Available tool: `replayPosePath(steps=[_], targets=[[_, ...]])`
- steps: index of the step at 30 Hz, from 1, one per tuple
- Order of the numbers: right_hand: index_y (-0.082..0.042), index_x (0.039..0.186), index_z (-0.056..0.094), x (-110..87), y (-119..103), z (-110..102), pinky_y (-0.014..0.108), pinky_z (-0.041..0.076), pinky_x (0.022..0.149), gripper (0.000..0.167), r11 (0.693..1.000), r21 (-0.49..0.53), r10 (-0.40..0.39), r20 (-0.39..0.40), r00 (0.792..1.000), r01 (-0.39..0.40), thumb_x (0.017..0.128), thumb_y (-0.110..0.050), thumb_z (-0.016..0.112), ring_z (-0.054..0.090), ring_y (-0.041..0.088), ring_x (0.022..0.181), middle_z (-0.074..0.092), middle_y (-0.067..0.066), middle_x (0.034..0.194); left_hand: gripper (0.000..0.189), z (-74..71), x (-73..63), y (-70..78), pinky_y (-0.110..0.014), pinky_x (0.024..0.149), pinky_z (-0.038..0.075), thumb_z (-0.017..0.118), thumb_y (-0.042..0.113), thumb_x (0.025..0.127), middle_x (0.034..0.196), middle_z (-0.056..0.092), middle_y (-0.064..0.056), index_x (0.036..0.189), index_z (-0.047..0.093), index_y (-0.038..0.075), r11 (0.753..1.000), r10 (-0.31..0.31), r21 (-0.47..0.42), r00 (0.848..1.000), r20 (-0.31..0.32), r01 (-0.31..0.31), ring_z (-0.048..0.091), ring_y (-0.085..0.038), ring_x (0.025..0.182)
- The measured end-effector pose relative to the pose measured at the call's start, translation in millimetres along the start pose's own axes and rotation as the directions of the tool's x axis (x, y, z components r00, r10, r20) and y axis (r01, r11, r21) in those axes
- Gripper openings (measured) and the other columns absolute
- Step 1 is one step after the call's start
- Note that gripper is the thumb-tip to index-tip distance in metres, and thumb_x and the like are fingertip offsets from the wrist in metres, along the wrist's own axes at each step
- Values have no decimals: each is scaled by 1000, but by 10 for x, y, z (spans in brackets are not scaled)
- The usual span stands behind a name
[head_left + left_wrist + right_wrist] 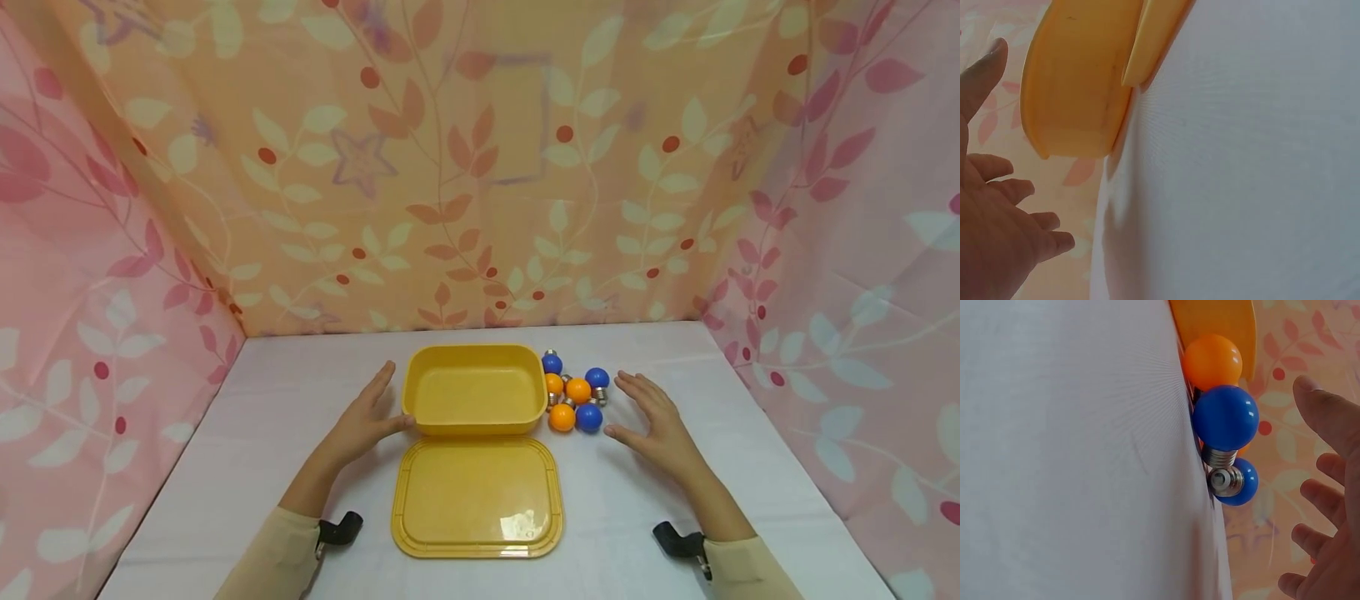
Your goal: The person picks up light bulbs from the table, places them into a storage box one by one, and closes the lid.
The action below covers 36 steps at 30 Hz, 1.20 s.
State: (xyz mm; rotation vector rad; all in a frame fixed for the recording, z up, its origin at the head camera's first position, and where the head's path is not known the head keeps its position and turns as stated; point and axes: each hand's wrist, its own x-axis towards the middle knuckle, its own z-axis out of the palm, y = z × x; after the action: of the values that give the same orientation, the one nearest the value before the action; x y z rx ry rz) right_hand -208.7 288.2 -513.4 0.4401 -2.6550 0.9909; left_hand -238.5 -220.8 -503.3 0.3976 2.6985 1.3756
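A yellow plastic box (475,387) stands without its lid on the white table, nothing inside it. Its lid (477,497) lies flat just in front. Against the box's right side is a cluster of several light bulbs, orange (578,390) and blue (589,417), with silver screw bases. My left hand (367,423) is at the box's left side, fingers spread, thumb near the wall. To the right of the bulbs my right hand (658,429) hovers with fingers apart, holding nothing. In the right wrist view a blue bulb (1225,419) shows close to that hand.
White cloth covers the table (615,517). A patterned orange curtain (480,167) rises behind it, and pink curtains (862,250) close off both sides. Black wrist cameras (341,528) sit on both sleeves.
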Motion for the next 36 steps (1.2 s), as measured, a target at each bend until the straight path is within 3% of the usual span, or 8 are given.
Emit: replayPosePath(steps=[10,24,36], targets=[[-15,151,52,-12,-8,63,76,27,114,81,999,1,44,16,999,-44,80,-30,89,30,42,150,46,10,158,109,24,10,-27,-65,125,15,85,47,81,172,18,-7,165,21,22,999,14,-42,1000,7,-13,16,-38,157],[-10,147,56,-23,38,116,73,27,115,77,1000,4,-22,15,1000,22,80,-28,90,36,41,146,51,11,154,105,85,14,-21,-63,125,15,87,46,80,169,27,-4,164,29,21,997,24,-78,1000,3,-24,19,-36,156],[-15,148,56,-40,-4,157,71,30,117,74,999,20,40,45,998,-41,82,-29,88,38,37,145,50,9,154,102,101,-1,-53,-64,125,17,87,45,80,168,29,-3,163,30,26,997,23,-76,1000,-2,-23,21,-36,156]])
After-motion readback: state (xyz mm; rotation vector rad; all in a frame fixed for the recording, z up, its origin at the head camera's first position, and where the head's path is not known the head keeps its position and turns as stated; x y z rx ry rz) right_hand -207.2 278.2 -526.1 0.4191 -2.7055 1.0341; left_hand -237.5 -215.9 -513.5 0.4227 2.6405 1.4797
